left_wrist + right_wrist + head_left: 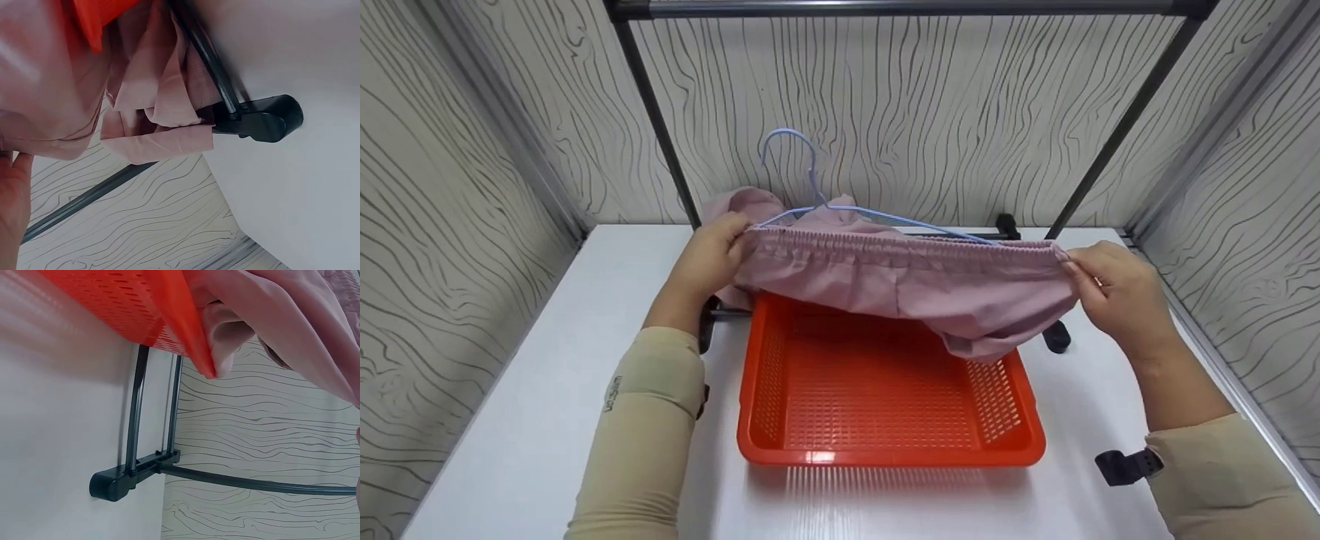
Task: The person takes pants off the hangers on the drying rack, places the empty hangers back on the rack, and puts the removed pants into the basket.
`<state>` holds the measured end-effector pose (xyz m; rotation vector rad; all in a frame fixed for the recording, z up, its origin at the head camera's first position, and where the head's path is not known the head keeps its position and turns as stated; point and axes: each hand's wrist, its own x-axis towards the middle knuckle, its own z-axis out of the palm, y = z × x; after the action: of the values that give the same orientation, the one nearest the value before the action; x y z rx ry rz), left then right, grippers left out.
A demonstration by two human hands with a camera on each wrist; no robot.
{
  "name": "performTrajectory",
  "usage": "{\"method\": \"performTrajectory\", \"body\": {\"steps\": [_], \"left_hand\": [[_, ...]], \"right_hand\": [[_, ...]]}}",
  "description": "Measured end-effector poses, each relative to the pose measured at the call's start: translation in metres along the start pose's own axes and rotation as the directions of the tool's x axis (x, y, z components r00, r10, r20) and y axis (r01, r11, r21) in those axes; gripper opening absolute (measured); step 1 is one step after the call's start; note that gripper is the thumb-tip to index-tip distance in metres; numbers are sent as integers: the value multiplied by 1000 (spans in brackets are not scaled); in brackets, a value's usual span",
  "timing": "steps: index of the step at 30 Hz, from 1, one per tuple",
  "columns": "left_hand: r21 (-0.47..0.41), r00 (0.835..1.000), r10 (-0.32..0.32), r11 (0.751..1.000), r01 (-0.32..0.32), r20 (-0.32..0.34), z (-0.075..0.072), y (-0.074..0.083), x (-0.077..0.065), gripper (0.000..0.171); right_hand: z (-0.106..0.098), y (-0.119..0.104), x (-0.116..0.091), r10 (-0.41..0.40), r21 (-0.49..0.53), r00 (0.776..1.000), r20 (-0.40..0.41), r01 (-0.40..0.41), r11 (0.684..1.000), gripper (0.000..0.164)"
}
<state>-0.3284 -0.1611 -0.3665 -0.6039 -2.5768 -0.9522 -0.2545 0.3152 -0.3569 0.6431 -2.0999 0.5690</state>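
Pink elastic-waist pants (pixel 915 274) are stretched sideways between both hands, above the back part of a red basket (pixel 892 456). At the waistband's left end, my left hand (pixel 709 255) grips the fabric. My right hand (pixel 1121 289) pinches the right end between thumb and fingers. A light blue hanger (pixel 789 132) stands behind the front of the waistband, its hook upright and its lower part hidden by the cloth. More pink fabric (pixel 160 95) hangs in folds by the rack foot in the left wrist view. Only part of the left hand shows there.
A black rack surrounds the work, with its top bar (pixel 915 7) overhead and a foot (pixel 112 484) on the white table (pixel 532 390). Wood-patterned panels (pixel 930 105) close off the back and both sides.
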Motion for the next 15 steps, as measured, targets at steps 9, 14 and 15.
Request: {"method": "performTrajectory", "body": {"steps": [9,14,15], "left_hand": [[-29,1000,-27,999,28,12,-2,-3,-1,9],[-52,999,-41,998,41,14,-3,-2,-1,9],[-54,999,-41,998,42,15,-3,-2,-1,9]], "right_hand": [[-2,0,-1,8,-3,1000,24,-8,1000,15],[-2,1,-2,-1,16,1000,16,1,1000,11],[-2,1,-2,0,21,1000,17,0,1000,11]]}}
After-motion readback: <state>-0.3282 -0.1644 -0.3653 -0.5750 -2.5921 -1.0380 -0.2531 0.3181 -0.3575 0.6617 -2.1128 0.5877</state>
